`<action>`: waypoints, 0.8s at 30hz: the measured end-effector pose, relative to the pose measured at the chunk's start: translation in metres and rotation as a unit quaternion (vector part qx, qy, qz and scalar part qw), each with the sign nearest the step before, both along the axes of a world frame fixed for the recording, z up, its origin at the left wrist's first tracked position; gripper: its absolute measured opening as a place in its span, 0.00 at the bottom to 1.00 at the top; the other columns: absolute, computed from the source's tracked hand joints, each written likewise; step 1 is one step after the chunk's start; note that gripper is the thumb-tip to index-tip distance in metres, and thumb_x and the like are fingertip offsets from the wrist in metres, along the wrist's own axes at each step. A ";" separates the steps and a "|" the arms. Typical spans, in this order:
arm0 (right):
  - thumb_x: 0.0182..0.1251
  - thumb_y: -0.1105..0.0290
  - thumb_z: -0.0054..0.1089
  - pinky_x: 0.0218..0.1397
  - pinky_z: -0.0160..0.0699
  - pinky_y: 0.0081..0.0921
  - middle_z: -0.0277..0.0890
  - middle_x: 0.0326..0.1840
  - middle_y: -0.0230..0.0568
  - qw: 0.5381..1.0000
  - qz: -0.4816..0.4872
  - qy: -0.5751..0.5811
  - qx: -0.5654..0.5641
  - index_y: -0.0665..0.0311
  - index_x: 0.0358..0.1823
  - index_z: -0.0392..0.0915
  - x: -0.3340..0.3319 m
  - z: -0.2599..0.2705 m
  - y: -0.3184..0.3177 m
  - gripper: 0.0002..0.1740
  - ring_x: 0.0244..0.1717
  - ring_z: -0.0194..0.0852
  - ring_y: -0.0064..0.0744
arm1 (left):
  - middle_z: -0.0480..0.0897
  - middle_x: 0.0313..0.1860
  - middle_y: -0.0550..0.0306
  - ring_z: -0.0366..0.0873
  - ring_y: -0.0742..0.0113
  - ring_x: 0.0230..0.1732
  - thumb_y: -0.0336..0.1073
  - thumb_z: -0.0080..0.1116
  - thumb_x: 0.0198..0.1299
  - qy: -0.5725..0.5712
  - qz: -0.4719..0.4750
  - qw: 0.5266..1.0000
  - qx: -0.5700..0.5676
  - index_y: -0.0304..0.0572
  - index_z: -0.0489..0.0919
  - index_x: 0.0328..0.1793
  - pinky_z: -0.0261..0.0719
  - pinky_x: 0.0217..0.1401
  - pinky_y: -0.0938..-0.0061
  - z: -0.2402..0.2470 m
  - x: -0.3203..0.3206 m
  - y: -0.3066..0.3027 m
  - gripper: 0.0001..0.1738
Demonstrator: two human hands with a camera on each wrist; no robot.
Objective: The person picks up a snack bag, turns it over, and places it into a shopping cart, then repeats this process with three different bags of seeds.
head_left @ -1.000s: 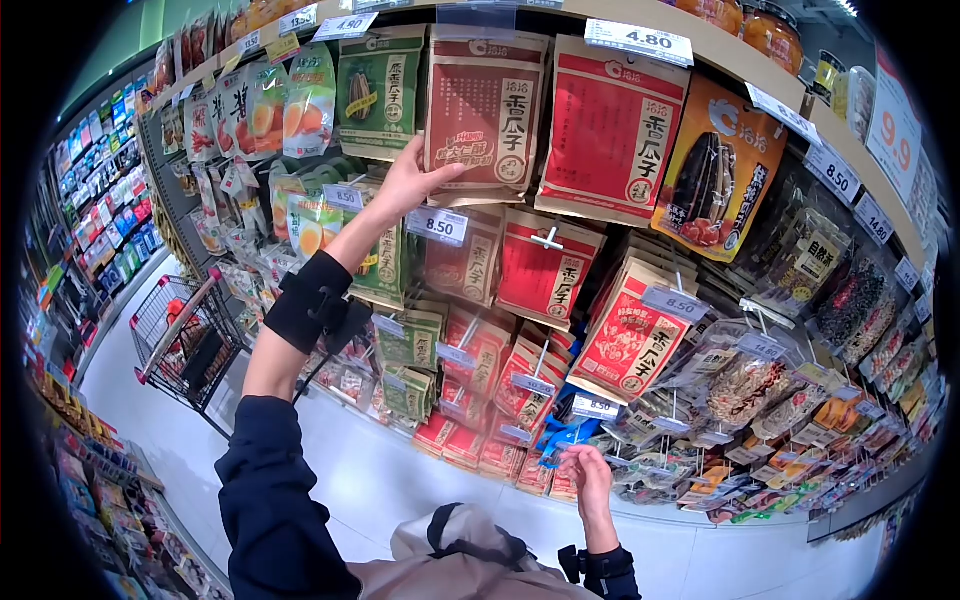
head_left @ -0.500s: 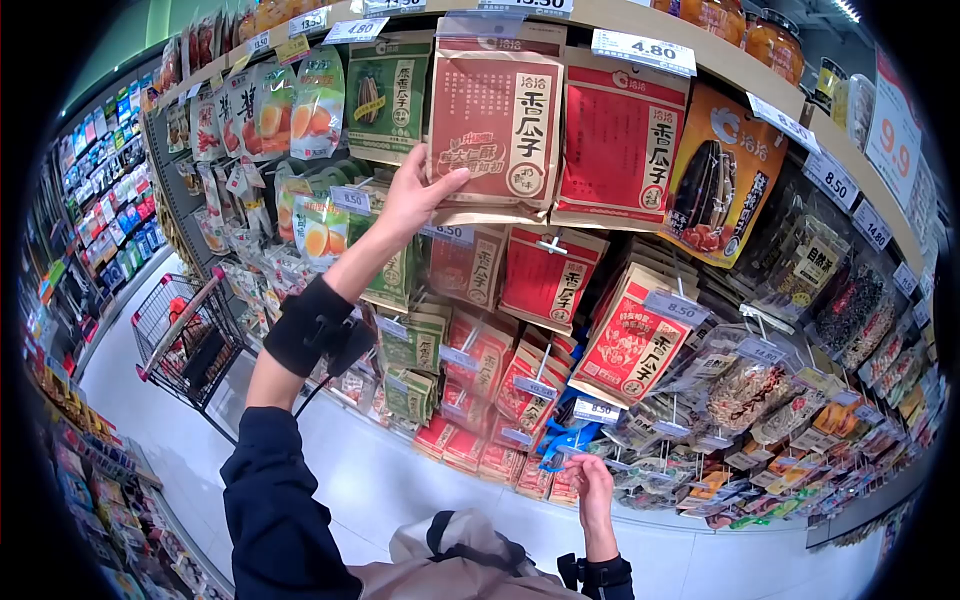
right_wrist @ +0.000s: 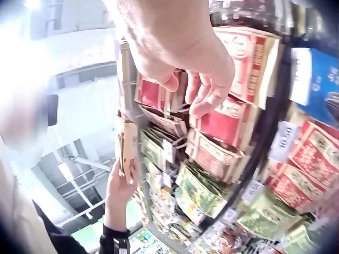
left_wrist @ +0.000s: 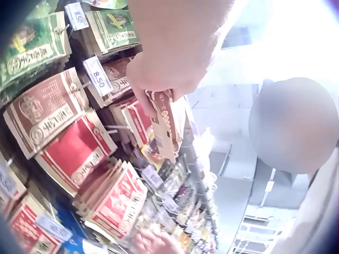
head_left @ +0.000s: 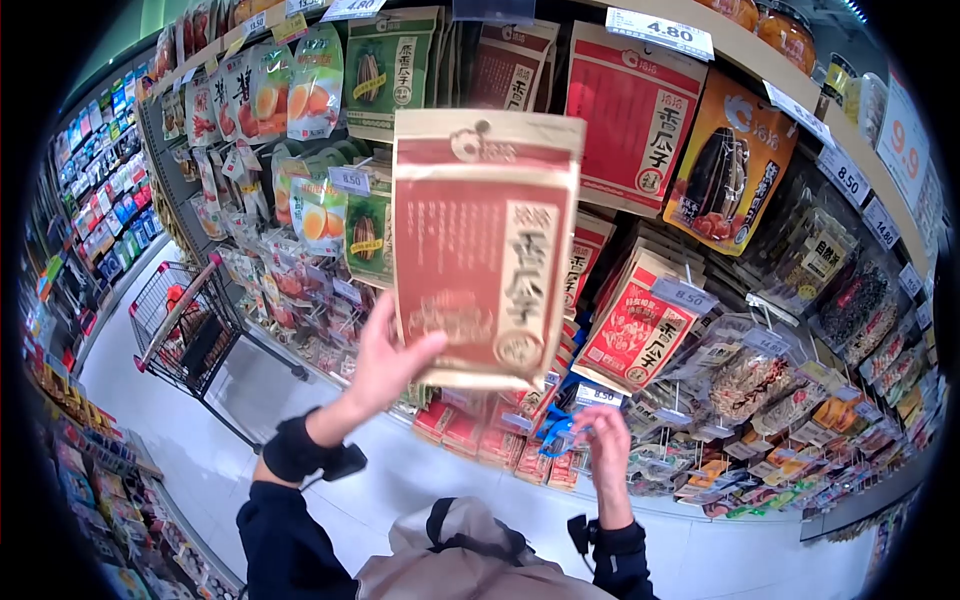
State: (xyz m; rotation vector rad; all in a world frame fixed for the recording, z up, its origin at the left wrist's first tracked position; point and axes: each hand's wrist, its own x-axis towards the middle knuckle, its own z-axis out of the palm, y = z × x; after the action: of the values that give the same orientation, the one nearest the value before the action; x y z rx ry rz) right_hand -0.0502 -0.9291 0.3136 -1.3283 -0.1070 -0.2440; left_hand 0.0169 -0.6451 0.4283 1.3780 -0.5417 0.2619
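A brown-red and tan packet of sunflower seeds (head_left: 465,250) is upright in front of the rack. My left hand (head_left: 385,355) grips its lower left corner, thumb across the front and fingers behind. In the left wrist view the same packet (left_wrist: 168,127) shows edge-on below the left hand (left_wrist: 167,66). My right hand (head_left: 608,450) hangs low at the right with loosely bent fingers and holds nothing. In the right wrist view this hand (right_wrist: 185,58) overlaps the hanging red packets (right_wrist: 222,121).
Hanging rows of snack packets fill the rack, among them green packets (head_left: 392,70), larger red packets (head_left: 632,115) and an orange packet (head_left: 730,165). Price tags (head_left: 660,32) line the shelf edge. A shopping cart (head_left: 190,340) stands on the floor at the left.
My left hand has drawn the brown-red packet off its hook, down and toward me. Similar packets behind it now show on the rack. The right hand has risen slightly.
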 end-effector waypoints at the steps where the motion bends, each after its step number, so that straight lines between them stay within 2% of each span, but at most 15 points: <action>1: 0.64 0.62 0.44 0.34 0.72 0.20 0.72 0.39 0.45 0.998 0.009 -0.057 -0.022 0.70 0.44 0.66 0.005 0.023 0.006 0.17 0.36 0.71 0.27 | 0.71 0.50 0.53 0.71 0.69 0.50 0.25 0.57 0.51 0.012 -0.016 0.999 -0.026 0.36 0.60 0.55 0.71 0.53 0.75 -0.001 -0.013 -0.006 0.26; 3: 0.62 0.63 0.48 0.37 0.74 0.23 0.66 0.49 0.50 0.987 0.046 -0.152 -0.021 0.71 0.52 0.60 0.008 0.063 0.023 0.22 0.43 0.69 0.30 | 0.70 0.48 0.54 0.70 0.70 0.50 0.24 0.57 0.50 0.021 -0.034 0.998 -0.057 0.36 0.59 0.54 0.71 0.53 0.76 -0.007 -0.028 -0.018 0.26; 4: 0.57 0.68 0.53 0.47 0.72 0.28 0.59 0.57 0.51 0.984 0.058 -0.169 -0.014 0.70 0.59 0.54 0.006 0.079 0.032 0.30 0.53 0.64 0.35 | 0.70 0.48 0.54 0.70 0.71 0.50 0.24 0.57 0.50 0.016 -0.036 0.997 -0.062 0.36 0.59 0.53 0.71 0.53 0.76 -0.011 -0.033 -0.024 0.25; 6: 0.51 0.76 0.57 0.59 0.62 0.32 0.51 0.63 0.49 0.976 0.059 -0.206 -0.041 0.68 0.64 0.45 0.003 0.090 0.047 0.40 0.62 0.54 0.38 | 0.70 0.47 0.55 0.71 0.72 0.49 0.23 0.57 0.50 0.030 -0.038 0.995 -0.089 0.37 0.59 0.51 0.70 0.53 0.76 -0.011 -0.041 -0.035 0.24; 8: 0.47 0.81 0.56 0.64 0.53 0.33 0.45 0.67 0.48 0.968 0.036 -0.214 -0.125 0.67 0.66 0.39 0.000 0.091 0.054 0.46 0.66 0.48 0.39 | 0.70 0.47 0.54 0.71 0.72 0.49 0.23 0.57 0.50 0.029 -0.023 0.996 -0.087 0.37 0.59 0.52 0.70 0.53 0.76 -0.013 -0.047 -0.042 0.25; 10: 0.49 0.83 0.54 0.64 0.52 0.31 0.43 0.68 0.49 0.975 0.032 -0.213 -0.056 0.67 0.67 0.35 -0.001 0.091 0.062 0.46 0.65 0.49 0.37 | 0.69 0.50 0.48 0.71 0.67 0.51 0.22 0.55 0.51 0.019 -0.021 0.995 -0.097 0.36 0.54 0.58 0.70 0.54 0.74 -0.017 -0.045 -0.046 0.30; 12: 0.52 0.82 0.54 0.65 0.52 0.31 0.42 0.68 0.49 0.976 0.030 -0.214 -0.041 0.68 0.67 0.34 -0.002 0.088 0.065 0.46 0.65 0.49 0.37 | 0.69 0.52 0.45 0.71 0.64 0.52 0.23 0.54 0.52 -0.011 -0.009 0.988 -0.156 0.37 0.49 0.63 0.70 0.55 0.73 -0.018 -0.041 -0.055 0.35; 13: 0.53 0.81 0.54 0.65 0.51 0.30 0.42 0.68 0.50 0.973 0.026 -0.224 -0.048 0.68 0.67 0.34 -0.003 0.084 0.064 0.45 0.65 0.49 0.37 | 0.65 0.57 0.43 0.68 0.62 0.55 0.23 0.52 0.53 -0.030 -0.019 0.987 -0.159 0.38 0.44 0.67 0.68 0.57 0.72 -0.016 -0.040 -0.056 0.39; 16: 0.55 0.80 0.52 0.64 0.52 0.30 0.43 0.67 0.51 0.977 0.021 -0.207 -0.036 0.71 0.67 0.34 -0.008 0.079 0.062 0.43 0.65 0.49 0.36 | 0.61 0.62 0.44 0.64 0.62 0.59 0.22 0.51 0.53 -0.030 -0.023 0.990 -0.139 0.38 0.44 0.68 0.65 0.60 0.71 -0.022 -0.039 -0.059 0.38; 17: 0.55 0.80 0.52 0.64 0.52 0.30 0.44 0.67 0.51 0.980 0.014 -0.194 -0.025 0.71 0.66 0.35 -0.010 0.079 0.061 0.42 0.65 0.50 0.36 | 0.55 0.66 0.46 0.58 0.63 0.63 0.21 0.49 0.54 -0.026 -0.028 0.992 -0.119 0.35 0.46 0.68 0.60 0.63 0.72 -0.025 -0.040 -0.058 0.37; 21: 0.56 0.81 0.51 0.63 0.54 0.29 0.48 0.65 0.49 0.990 -0.018 -0.142 0.000 0.74 0.66 0.37 -0.018 0.076 0.055 0.40 0.63 0.53 0.34 | 0.51 0.68 0.49 0.53 0.67 0.66 0.18 0.46 0.54 0.007 -0.053 0.994 -0.095 0.31 0.45 0.68 0.54 0.65 0.75 -0.025 -0.043 -0.065 0.36; 24: 0.55 0.83 0.49 0.62 0.55 0.26 0.53 0.63 0.47 0.992 -0.040 -0.116 -0.003 0.75 0.65 0.40 -0.026 0.071 0.050 0.38 0.61 0.56 0.31 | 0.51 0.68 0.49 0.53 0.67 0.65 0.18 0.45 0.54 0.034 -0.064 0.995 -0.073 0.31 0.44 0.68 0.55 0.64 0.76 -0.026 -0.052 -0.071 0.36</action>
State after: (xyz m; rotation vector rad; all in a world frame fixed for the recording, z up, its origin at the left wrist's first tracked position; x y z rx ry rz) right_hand -0.0763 -0.8791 0.3851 -1.3080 -0.2514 -0.4671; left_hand -0.0350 -0.7162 0.4020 1.2006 -0.5405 0.1472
